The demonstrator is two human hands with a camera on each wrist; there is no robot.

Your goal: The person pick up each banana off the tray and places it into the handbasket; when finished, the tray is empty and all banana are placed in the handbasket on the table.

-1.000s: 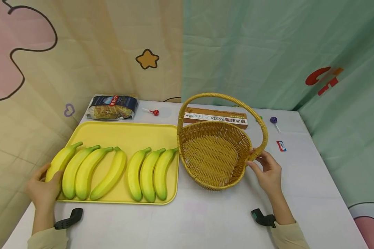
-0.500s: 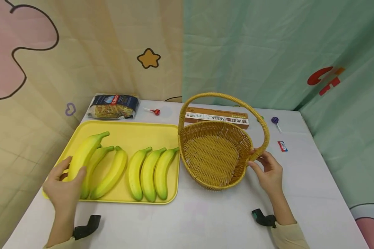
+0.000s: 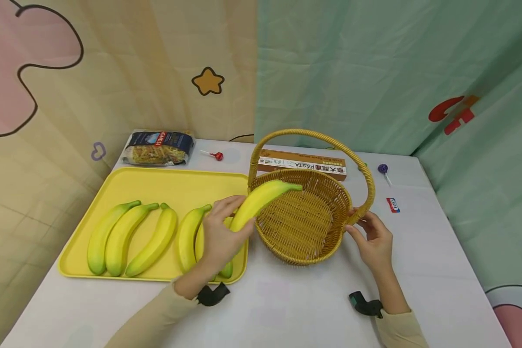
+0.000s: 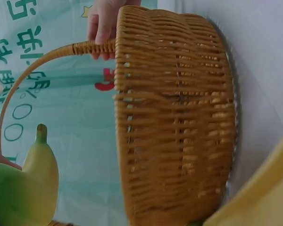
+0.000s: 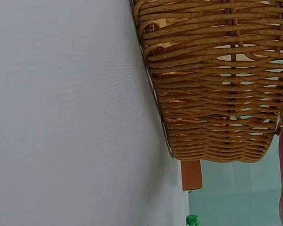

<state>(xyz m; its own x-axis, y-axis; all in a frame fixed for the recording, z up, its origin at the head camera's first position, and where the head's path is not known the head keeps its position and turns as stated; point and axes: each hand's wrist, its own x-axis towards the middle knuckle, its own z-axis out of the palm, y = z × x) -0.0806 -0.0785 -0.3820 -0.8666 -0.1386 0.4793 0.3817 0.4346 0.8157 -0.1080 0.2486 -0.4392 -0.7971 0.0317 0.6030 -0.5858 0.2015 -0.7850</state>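
Note:
My left hand (image 3: 225,234) grips a yellow banana (image 3: 261,198) by its lower end, with the green stem reaching over the left rim of a woven wicker basket (image 3: 297,222). In the left wrist view the banana (image 4: 37,183) shows at the lower left, outside the basket's wall (image 4: 174,117). The right hand (image 3: 371,239) pinches the base of the basket's handle at its right side. Several more bananas (image 3: 152,241) lie side by side on a yellow tray (image 3: 182,186); the left hand and forearm partly hide those at its right end.
Behind the basket lies a long pasta box (image 3: 302,164). A pasta bag (image 3: 158,148) and a red lollipop (image 3: 217,156) sit beyond the tray. At the right are a purple lollipop (image 3: 383,168) and a small wrapped candy (image 3: 392,205). Curtains (image 3: 352,72) hang behind the table.
My left hand has lifted the leftmost banana off the tray and carried it right to the basket's left rim. The right hand has stayed on the handle's base.

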